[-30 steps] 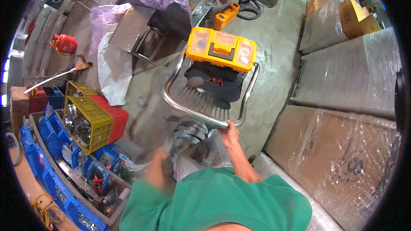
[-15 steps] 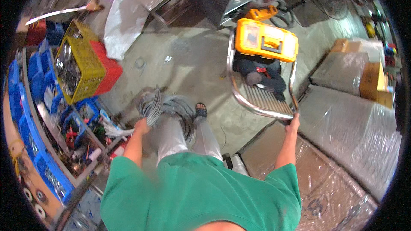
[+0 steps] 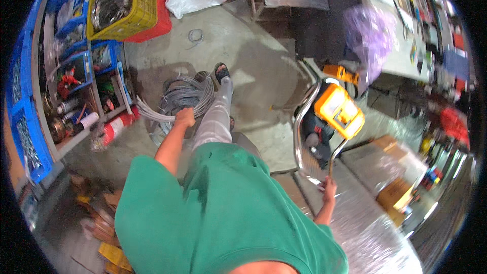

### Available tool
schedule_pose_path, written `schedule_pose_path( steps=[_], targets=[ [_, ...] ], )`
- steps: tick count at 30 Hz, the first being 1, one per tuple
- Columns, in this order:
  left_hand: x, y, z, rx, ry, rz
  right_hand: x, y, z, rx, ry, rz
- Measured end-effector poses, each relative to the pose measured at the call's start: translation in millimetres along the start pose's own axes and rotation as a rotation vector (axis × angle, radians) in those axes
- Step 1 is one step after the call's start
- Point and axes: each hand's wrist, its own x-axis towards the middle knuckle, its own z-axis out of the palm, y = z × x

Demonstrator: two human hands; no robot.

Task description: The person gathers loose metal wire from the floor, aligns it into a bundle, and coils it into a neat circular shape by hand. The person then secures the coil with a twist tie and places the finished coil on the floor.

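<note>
My left hand [image 3: 184,117] is closed around part of a large coil of grey cable [image 3: 185,93] beside my left leg. Loose strands of it reach left toward the shelves. Out at the right, my right hand [image 3: 328,186] grips the bent metal tube handle [image 3: 300,147] of a trolley. On the trolley sits an orange-yellow toolbox [image 3: 339,110] with a grey-black handle. A dark bag-like bundle [image 3: 317,134] with a bit of red lies between the toolbox and the handle. The trolley's wheels are hidden.
At the left stand shelves with blue bins [image 3: 38,139] of small parts. A yellow crate [image 3: 144,7] sits on a red one at the far left. Plastic-wrapped boxes [image 3: 355,223] are close at the right. A small wire ring [image 3: 196,36] lies on the floor; a workbench [image 3: 406,63] stands far right.
My body and view have turned to the right. The cable coil stays in my left hand, and the trolley, still held by my right, appears lower and more tilted in view.
</note>
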Motion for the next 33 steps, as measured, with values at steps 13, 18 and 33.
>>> schedule_pose_path(
  steps=[13, 18, 33],
  targets=[
    [109.8, -15.8, -130.4, 0.278, 0.408, 0.045, -20.7, -427.7, 316.7, -0.354, -0.669, -0.426],
    [155.7, 13.6, -133.6, -0.351, 0.699, -0.185, -29.6, -563.7, 458.3, -0.476, -0.853, -0.577],
    [189.6, 165.0, -106.1, -1.561, 0.597, -0.587, -100.4, -500.1, 741.5, -1.242, -1.492, -0.489]
  ],
)
